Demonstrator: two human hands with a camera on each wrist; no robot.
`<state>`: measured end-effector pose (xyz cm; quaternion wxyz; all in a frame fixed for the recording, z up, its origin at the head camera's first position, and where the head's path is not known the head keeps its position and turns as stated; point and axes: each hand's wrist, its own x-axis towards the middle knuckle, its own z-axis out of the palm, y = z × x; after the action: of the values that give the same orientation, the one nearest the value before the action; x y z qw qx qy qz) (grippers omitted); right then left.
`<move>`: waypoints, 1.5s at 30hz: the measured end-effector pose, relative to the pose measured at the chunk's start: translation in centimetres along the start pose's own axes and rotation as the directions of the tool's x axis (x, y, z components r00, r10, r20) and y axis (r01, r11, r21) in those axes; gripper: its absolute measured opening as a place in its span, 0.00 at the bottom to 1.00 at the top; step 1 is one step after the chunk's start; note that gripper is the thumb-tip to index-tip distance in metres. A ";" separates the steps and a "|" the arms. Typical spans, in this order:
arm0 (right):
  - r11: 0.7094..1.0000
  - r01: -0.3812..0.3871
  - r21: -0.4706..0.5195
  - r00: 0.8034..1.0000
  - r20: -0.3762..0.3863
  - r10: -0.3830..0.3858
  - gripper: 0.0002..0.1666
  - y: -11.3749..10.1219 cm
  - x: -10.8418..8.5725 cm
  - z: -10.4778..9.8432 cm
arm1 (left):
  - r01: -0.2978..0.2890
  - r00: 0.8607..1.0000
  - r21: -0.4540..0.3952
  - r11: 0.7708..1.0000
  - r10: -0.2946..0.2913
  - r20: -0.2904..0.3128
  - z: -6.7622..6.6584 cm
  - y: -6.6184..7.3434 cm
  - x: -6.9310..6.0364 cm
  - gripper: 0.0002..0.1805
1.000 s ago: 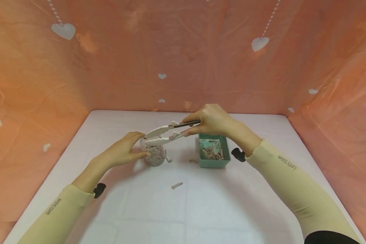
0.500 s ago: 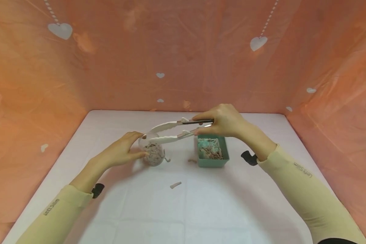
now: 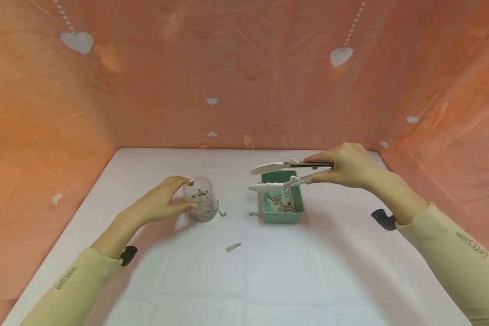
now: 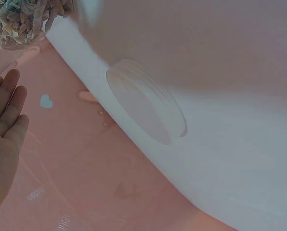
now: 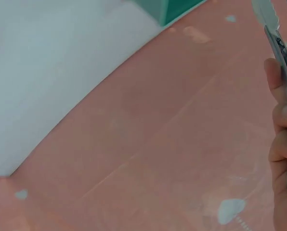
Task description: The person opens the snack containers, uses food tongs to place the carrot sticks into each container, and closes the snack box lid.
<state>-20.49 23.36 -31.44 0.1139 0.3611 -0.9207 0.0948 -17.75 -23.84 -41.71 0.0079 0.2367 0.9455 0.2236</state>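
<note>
My left hand grips a clear jar on the white table, thumb in front and fingers behind. Greyish-brown thin strips fill its lower part. With my right hand I hold metal tongs with white scalloped tips. The tips stand apart over the left side of a green rectangular box, with nothing seen between them. More such strips lie in the box, with a pale turquoise patch among them. In the right wrist view, curled fingers wrap the tongs' handle.
One loose strip lies in front of the jar. Another strip is left of the box, and a curved one beside the jar. The left wrist view shows a clear round lid-like piece. Orange sheeting surrounds the table.
My right hand has drawn the tongs away from the jar's mouth, rightward to over the green box. The left hand has stayed at the jar.
</note>
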 end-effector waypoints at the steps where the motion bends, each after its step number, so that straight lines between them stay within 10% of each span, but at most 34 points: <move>1: 1.000 -0.010 -0.009 1.000 0.016 0.010 0.27 0.3 -0.3 -0.2 | 0.003 1.000 0.000 1.000 -0.003 -0.001 0.0 0.0 -0.1 0.38; 23: 0.986 -0.024 -0.166 0.940 0.331 0.078 0.36 1.4 1.6 -0.7 | 0.006 1.000 -0.009 1.000 -0.006 0.005 0.2 -0.1 -0.1 0.38; 45: 0.974 0.018 -0.226 0.905 0.417 0.080 0.31 0.4 3.8 -0.1 | 0.009 1.000 -0.016 1.000 -0.009 0.012 0.1 0.0 -0.2 0.37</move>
<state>-23.49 21.25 -30.37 -0.0500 0.3430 -0.9338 -0.0886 -17.62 -23.91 -41.84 0.0162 0.2336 0.9447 0.2297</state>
